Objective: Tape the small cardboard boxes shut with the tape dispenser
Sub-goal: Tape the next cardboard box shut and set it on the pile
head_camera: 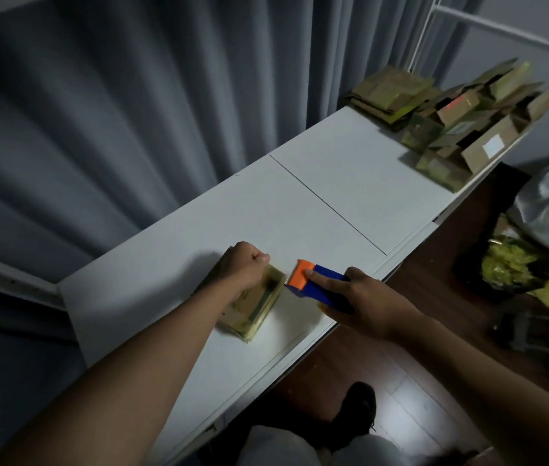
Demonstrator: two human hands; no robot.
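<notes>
Head view, left grip (244,267) fisted on box (253,307), right grip (372,302) clasping tape dispenser (317,284)

**Bare arms, light trousers, dark shoe**

Both forearms bare to the frame edge, no sleeves, no watch, rings or bands visible on left hand (244,267) or right hand (372,304). Lower down, legs in pale grey-white trousers (273,445), fabric loose w/ soft folds. One dark shoe (360,403), prob. black, rounded toe, low cut; laces or detail too dim to tell. Nothing else of the person in view
</notes>
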